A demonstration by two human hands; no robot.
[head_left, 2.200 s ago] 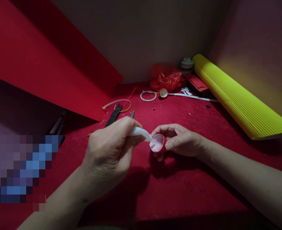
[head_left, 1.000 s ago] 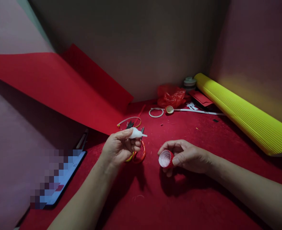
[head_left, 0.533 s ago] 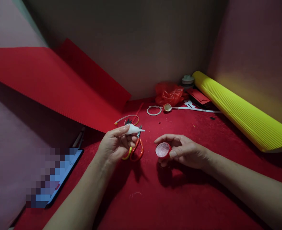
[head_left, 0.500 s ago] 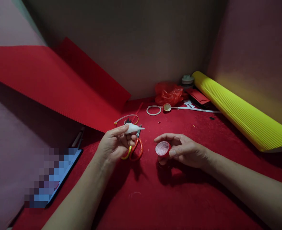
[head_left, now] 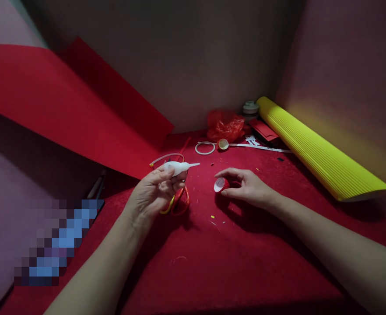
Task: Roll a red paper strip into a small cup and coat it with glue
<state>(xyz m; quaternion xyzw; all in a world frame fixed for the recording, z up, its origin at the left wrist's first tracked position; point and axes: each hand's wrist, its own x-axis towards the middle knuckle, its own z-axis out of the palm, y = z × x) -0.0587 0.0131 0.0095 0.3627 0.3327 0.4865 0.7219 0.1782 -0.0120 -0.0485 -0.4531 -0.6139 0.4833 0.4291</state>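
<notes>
Between the thumb and fingers of my left hand (head_left: 156,186) is a small white glue bottle (head_left: 177,168), its thin nozzle pointing right. My right hand (head_left: 250,186) grips a small red ridged paper cup (head_left: 221,185) by its side. The cup is tipped, with its pale inside turned to the left. The nozzle and the cup are apart. Partly hidden behind my left hand lie scissors (head_left: 185,202) with red and yellow handles.
A large red sheet (head_left: 81,113) slants across the left. Farther back are a white ring (head_left: 205,148), a small round cup (head_left: 222,144), a red plastic bag (head_left: 225,127) and a lidded jar (head_left: 250,108). A yellow corrugated roll (head_left: 324,153) lies at right. A blurred-out screen (head_left: 64,240) stands left.
My right hand has moved up and tilted the cup onto its side, so its opening faces left. My left hand has raised the glue bottle slightly. The whole view has shifted a little.
</notes>
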